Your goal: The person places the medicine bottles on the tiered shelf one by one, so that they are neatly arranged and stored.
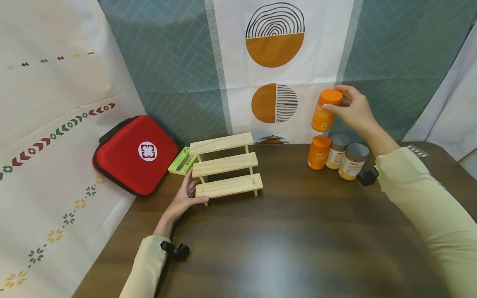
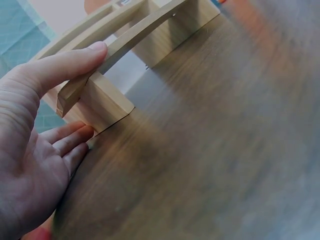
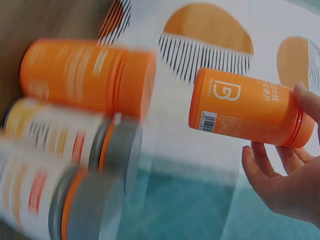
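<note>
In the head view my right hand [image 1: 354, 108] holds an orange pill bottle [image 1: 323, 118] by its lid, up off the table and slightly tilted. The right wrist view shows thumb and fingers round the lid end of that bottle [image 3: 242, 107]. Below it stand a second orange bottle [image 1: 318, 154] and two grey-lidded bottles [image 1: 336, 154]. My left hand [image 1: 183, 199] grips the left end of a three-step wooden rack [image 1: 229, 187]. In the left wrist view its thumb lies on the lowest step, and the other fingers touch the rack's leg [image 2: 107, 102].
A red first-aid case [image 1: 130, 159] leans at the left, beside a yellow-green box [image 1: 182, 160] behind the rack. A blister pack [image 1: 417, 150] lies at the far right. Patterned cloth [image 1: 175, 74] hangs behind the brown table [image 1: 283, 240].
</note>
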A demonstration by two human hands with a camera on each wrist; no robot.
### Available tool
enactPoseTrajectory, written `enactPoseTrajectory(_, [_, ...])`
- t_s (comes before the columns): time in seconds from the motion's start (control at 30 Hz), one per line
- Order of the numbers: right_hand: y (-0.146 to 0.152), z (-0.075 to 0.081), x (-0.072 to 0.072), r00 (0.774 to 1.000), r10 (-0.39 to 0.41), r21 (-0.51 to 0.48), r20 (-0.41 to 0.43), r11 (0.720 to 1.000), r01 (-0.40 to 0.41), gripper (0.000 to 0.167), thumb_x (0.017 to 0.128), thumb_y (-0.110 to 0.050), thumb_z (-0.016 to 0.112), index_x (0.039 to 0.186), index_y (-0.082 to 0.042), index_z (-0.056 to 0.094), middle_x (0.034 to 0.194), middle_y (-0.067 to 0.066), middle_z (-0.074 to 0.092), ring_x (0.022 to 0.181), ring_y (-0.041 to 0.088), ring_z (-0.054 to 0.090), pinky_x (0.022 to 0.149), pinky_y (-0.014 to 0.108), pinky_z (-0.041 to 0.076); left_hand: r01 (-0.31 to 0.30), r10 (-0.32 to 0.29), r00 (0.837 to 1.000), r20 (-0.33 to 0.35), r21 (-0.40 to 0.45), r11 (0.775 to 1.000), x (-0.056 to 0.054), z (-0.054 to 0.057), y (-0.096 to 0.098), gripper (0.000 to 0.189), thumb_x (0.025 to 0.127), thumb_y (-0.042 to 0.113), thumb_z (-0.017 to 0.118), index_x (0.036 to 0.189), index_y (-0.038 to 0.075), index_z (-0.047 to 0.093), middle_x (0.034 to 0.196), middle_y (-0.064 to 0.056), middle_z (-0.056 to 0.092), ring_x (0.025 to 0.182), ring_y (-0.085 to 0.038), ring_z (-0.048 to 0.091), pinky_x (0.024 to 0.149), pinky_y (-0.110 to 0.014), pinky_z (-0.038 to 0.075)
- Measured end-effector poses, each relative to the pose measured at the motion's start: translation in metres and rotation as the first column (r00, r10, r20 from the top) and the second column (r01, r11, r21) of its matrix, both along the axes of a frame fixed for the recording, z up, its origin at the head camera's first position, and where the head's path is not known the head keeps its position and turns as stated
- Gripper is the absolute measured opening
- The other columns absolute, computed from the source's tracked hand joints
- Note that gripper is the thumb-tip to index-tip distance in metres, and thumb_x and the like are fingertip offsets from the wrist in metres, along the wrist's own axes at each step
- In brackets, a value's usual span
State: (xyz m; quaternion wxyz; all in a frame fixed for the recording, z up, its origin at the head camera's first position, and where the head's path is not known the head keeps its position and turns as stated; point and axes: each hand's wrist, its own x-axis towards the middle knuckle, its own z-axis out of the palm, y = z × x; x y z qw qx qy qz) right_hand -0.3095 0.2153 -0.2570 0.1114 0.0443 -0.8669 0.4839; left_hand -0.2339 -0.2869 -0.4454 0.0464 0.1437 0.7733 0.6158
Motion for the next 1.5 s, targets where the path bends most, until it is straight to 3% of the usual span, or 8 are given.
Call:
enactPoseTrajectory(0.13, [-0.029,0.002,-0.005,0.999,0.044,-0.022,-0.001,0.999,-0.044,0.075,0.091,-0.038,0.066,0.153,-0.018,0.03,0.161,0.006,0.03,0.134,0.038,0.043,0.111,0.052,0.039,0.006,-0.006,1.0,0.0,0.015,1.0,-0.003,0.001,0.002,0.115,0.081,-0.003,0.074,0.156,0.036,-0.004,0.156,-0.021,0.031,0.143,-0.038,0.034,0.114,-0.052,0.027])
enactPoseTrajectory(0.37, [-0.079,0.006,-0.012,0.992,0.121,-0.088,-0.018,0.989,-0.123,0.072,0.091,-0.029,0.068,0.151,-0.014,0.033,0.157,0.009,0.037,0.129,0.035,0.046,0.11,0.049,0.041,-0.003,0.003,1.0,0.01,0.003,1.0,0.0,0.003,0.001,0.116,0.081,-0.003,0.074,0.157,0.035,-0.005,0.156,-0.021,0.031,0.142,-0.037,0.035,0.103,-0.021,0.039])
enactPoseTrajectory(0.6, [-0.117,0.011,-0.016,0.978,0.195,-0.122,-0.069,0.972,-0.203,0.068,0.09,-0.022,0.069,0.149,-0.01,0.037,0.151,0.01,0.044,0.123,0.032,0.052,0.107,0.044,0.046,0.01,-0.01,1.0,0.005,0.019,1.0,-0.004,0.007,0.003,0.116,0.08,-0.002,0.075,0.157,0.033,-0.004,0.157,-0.021,0.029,0.145,-0.037,0.031,0.116,-0.051,0.027])
enactPoseTrajectory(0.8, [-0.153,0.022,-0.017,0.97,0.232,-0.149,-0.07,0.959,-0.24,0.068,0.088,-0.023,0.072,0.147,-0.012,0.041,0.148,0.007,0.048,0.12,0.027,0.053,0.101,0.043,0.05,0.016,-0.016,1.0,-0.009,0.022,1.0,-0.007,0.011,0.004,0.116,0.079,-0.004,0.074,0.157,0.035,-0.003,0.156,-0.021,0.032,0.142,-0.037,0.036,0.102,-0.021,0.04])
enactPoseTrajectory(0.93, [-0.179,0.022,-0.015,0.96,0.272,-0.163,-0.066,0.946,-0.279,0.069,0.088,-0.023,0.073,0.147,-0.012,0.04,0.148,0.007,0.048,0.121,0.026,0.054,0.101,0.041,0.05,0.014,-0.014,1.0,-0.008,0.028,1.0,-0.004,0.008,0.003,0.116,0.079,-0.005,0.074,0.157,0.035,-0.002,0.156,-0.023,0.031,0.142,-0.038,0.035,0.098,-0.014,0.04])
enactPoseTrajectory(1.1, [-0.206,0.014,-0.013,0.949,0.306,-0.127,-0.071,0.941,-0.313,0.068,0.088,-0.023,0.073,0.147,-0.012,0.041,0.148,0.007,0.049,0.121,0.028,0.057,0.103,0.037,0.048,0.004,-0.005,1.0,0.002,0.02,1.0,-0.001,-0.002,0.002,0.114,0.08,-0.005,0.074,0.157,0.035,0.0,0.156,-0.023,0.03,0.144,-0.038,0.033,0.11,-0.03,0.038])
enactPoseTrajectory(1.27, [-0.23,0.01,-0.011,0.934,0.351,-0.116,-0.072,0.927,-0.357,0.068,0.088,-0.023,0.072,0.147,-0.012,0.04,0.145,0.007,0.051,0.117,0.026,0.058,0.101,0.035,0.05,0.014,-0.015,1.0,0.004,0.036,0.999,-0.003,-0.003,0.001,0.113,0.08,-0.007,0.072,0.157,0.034,0.0,0.157,-0.024,0.028,0.145,-0.04,0.031,0.118,-0.056,0.023])
enactPoseTrajectory(1.5, [-0.262,0.006,-0.01,0.922,0.383,-0.131,-0.054,0.913,-0.386,0.069,0.087,-0.024,0.074,0.147,-0.013,0.04,0.146,0.004,0.05,0.116,0.022,0.059,0.098,0.032,0.051,0.007,-0.008,1.0,0.006,0.045,0.999,-0.006,0.001,-0.001,0.113,0.08,-0.008,0.071,0.157,0.035,0.0,0.157,-0.024,0.028,0.145,-0.039,0.03,0.119,-0.057,0.021])
